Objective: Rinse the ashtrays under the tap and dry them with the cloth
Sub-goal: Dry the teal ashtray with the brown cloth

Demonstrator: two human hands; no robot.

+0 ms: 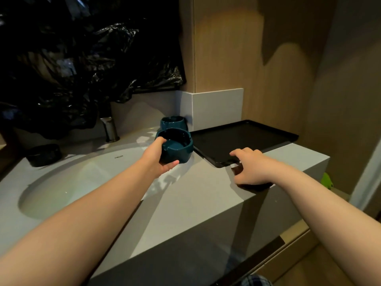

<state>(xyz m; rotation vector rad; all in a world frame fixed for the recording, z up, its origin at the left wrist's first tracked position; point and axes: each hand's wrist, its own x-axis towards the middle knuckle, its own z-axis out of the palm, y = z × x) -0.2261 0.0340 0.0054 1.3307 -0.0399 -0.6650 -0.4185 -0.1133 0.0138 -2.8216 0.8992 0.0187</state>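
Observation:
My left hand (159,156) grips a teal ashtray (179,145), thumb over its near rim and fingers under its base, just above the counter to the right of the sink basin (61,182). A second teal ashtray (174,122) stands right behind it against the wall. A dark ashtray (44,154) sits on the counter left of the chrome tap (110,129). No water runs from the tap. My right hand (252,167) rests on the counter with loosely curved fingers touching the near corner of a black tray (243,137). No cloth is visible.
Black plastic sheeting (78,58) hangs over the wall behind the sink and over the top of the tap. A wooden panel (257,69) rises behind the tray. The counter's front edge (185,230) drops off below my arms. Something green (327,180) lies beyond the counter's right end.

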